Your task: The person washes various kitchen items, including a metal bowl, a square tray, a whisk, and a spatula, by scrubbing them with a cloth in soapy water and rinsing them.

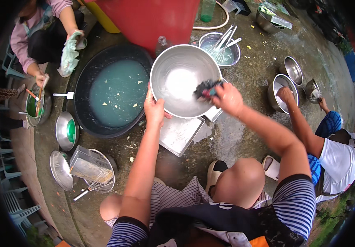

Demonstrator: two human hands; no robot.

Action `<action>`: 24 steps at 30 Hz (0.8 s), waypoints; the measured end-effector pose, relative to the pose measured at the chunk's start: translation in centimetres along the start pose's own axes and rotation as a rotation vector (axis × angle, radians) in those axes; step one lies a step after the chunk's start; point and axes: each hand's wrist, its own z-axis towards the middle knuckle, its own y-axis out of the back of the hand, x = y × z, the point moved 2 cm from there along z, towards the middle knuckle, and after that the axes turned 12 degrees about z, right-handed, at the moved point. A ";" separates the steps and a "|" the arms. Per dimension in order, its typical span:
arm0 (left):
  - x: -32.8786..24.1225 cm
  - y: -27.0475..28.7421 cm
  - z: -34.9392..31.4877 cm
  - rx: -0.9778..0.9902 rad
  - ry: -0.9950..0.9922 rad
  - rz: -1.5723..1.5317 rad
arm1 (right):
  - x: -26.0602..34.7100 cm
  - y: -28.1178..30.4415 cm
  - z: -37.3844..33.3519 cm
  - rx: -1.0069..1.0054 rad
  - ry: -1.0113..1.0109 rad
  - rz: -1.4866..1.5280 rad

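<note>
A large round metal mixing bowl [165, 70] is tilted up in front of me, its shiny inside facing me. My left hand [155, 109] grips its lower left rim, thumb over the edge. Inside the bowl's right side, my right hand [229, 99] presses a dark, crumpled scrubbing cloth [207, 88] with some pink and teal on it. Just left of the bowl stands a wide black tub [81, 107] of cloudy bluish water with pale bits floating. Below the bowl, a rectangular metal pan [177, 138] lies on the wet ground.
A red container [144, 20] stands behind the tub. A basin with whisks [222, 45] sits beyond the bowl. Metal bowls [65, 131] and a whisk [88, 191] lie at left. One person [37, 33] holds a wet cloth; another [338, 164] handles bowls at right.
</note>
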 end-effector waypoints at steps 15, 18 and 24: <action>0.3 1.0 0.4 0.179 0.224 0.211 | 4.6 3.0 -0.3 0.206 0.512 0.137; -0.6 2.0 0.7 -0.060 -0.730 1.553 | 4.7 7.9 2.5 0.379 0.495 0.394; -3.9 -1.1 -1.2 0.944 -0.148 0.700 | 3.0 10.7 5.1 0.525 0.296 0.756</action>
